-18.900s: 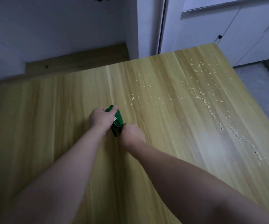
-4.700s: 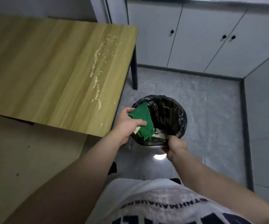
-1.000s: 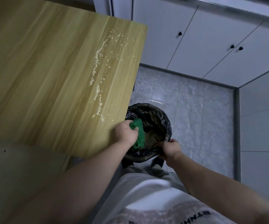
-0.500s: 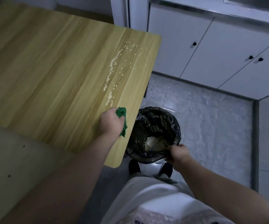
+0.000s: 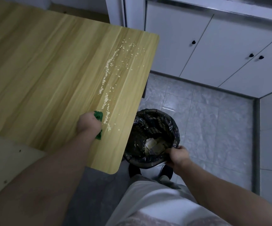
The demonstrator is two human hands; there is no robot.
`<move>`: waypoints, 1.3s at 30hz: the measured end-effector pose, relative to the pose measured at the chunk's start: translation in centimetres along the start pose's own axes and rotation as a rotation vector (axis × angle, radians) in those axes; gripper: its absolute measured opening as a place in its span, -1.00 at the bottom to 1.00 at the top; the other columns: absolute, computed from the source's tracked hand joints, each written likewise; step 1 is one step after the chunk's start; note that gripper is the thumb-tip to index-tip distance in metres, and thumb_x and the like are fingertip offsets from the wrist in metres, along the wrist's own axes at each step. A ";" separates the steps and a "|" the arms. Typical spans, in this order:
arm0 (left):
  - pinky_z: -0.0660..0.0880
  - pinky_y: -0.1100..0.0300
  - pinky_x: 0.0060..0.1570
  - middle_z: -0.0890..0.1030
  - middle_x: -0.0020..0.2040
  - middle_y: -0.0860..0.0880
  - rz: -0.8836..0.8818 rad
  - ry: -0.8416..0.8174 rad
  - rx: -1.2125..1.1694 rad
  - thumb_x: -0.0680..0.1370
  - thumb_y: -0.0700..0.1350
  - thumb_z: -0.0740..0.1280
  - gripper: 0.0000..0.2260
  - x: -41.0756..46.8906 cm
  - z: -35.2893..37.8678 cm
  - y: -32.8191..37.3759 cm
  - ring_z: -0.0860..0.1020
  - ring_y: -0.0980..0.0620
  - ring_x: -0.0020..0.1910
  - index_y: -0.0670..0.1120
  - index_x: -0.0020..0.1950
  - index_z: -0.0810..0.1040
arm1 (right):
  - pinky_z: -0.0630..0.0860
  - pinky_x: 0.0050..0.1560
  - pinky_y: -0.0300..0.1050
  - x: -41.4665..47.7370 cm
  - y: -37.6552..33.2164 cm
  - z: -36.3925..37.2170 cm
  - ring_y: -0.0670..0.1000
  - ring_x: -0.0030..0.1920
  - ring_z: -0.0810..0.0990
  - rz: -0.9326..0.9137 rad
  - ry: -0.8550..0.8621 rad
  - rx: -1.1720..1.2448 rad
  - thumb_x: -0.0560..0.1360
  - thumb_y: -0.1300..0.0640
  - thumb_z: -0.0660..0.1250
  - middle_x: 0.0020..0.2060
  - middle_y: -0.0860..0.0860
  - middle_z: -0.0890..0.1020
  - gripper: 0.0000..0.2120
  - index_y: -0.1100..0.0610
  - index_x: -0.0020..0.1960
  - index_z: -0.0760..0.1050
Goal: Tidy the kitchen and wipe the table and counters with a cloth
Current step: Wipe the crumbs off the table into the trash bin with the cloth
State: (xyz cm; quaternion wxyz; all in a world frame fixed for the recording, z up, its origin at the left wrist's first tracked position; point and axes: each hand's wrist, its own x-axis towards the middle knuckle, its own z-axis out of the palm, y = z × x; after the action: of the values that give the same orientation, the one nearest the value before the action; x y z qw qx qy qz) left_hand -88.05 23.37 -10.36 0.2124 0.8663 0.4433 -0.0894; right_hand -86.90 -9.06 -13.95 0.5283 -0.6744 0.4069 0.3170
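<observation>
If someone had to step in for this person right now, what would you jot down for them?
Left hand: its fingers grip a bunched green cloth, which is pressed on the wooden table right beside the crumbs.
Right hand: holds the rim of the black-lined bin, which sits beside and below the table's edge.
Done: the crumbs lie in a rough line near that edge.
Left: sweep them off into the bin, then wipe the table and counters.
</observation>
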 end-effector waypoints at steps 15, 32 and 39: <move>0.55 0.19 -0.29 0.69 -0.05 -0.05 0.238 -0.209 -0.181 0.53 -0.14 0.41 -0.73 -9.6 6.9 7.1 0.63 -0.06 -0.22 -0.02 0.23 0.62 | 0.61 -0.02 0.32 -1.2 0.5 -0.9 0.26 -0.09 0.63 -0.017 -0.038 0.072 0.43 0.42 0.40 -0.09 0.26 0.60 -0.72 0.19 0.00 0.38; 0.34 0.36 -0.54 0.68 -0.09 -0.03 0.178 0.007 -0.285 0.53 -0.10 0.42 -0.76 -5.0 0.8 6.3 0.54 0.08 -0.35 -0.04 0.19 0.64 | 0.62 -0.02 0.27 -2.0 0.4 -0.7 0.29 0.00 0.64 -0.011 -0.021 0.102 0.44 0.41 0.39 0.02 0.31 0.61 -0.75 0.16 -0.04 0.39; 0.58 0.08 -0.18 0.65 -0.09 -0.11 0.134 0.149 -0.045 0.47 -0.15 0.33 -0.75 1.9 -3.0 2.4 0.60 -0.18 -0.13 -0.03 0.13 0.63 | 0.59 -0.05 0.41 -1.8 0.2 -0.2 0.35 0.04 0.64 -0.007 0.009 0.129 0.43 0.41 0.41 -0.02 0.31 0.61 -0.73 0.16 -0.03 0.39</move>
State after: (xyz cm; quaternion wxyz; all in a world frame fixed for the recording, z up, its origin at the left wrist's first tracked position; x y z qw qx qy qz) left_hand -85.07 24.88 -7.64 0.2038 0.8931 0.4009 -0.0001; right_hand -87.88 -8.87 -12.49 0.5699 -0.6420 0.4263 0.2851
